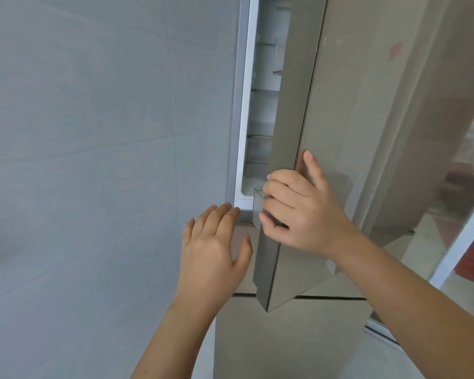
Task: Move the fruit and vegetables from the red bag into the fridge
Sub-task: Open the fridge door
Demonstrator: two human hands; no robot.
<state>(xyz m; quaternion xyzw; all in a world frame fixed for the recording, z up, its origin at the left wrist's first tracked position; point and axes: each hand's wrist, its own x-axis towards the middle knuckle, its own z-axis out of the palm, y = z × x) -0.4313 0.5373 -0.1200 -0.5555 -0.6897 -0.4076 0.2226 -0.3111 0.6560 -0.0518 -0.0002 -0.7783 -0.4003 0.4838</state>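
Right hand (pixel 298 209) fingers curl around the fridge door (pixel 290 132) edge, narrowly ajar; left hand (pixel 214 250) spread flat, empty, beside the wall (pixel 93 132).

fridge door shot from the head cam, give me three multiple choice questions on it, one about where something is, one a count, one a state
1. Where is the right hand?
A. gripping the edge of the fridge door
B. flat on the grey wall
C. inside a red bag

2. How many hands are in view?
A. none
B. one
C. two

3. What state is the fridge door in?
A. fully shut
B. partly open
C. taken off its hinges

Answers
1. A: its fingers curl round the door's edge, low on the upper door.
2. C: the left hand is spread open near the bottom of the gap, beside the right hand.
3. B: a narrow gap shows pale shelves inside the fridge.
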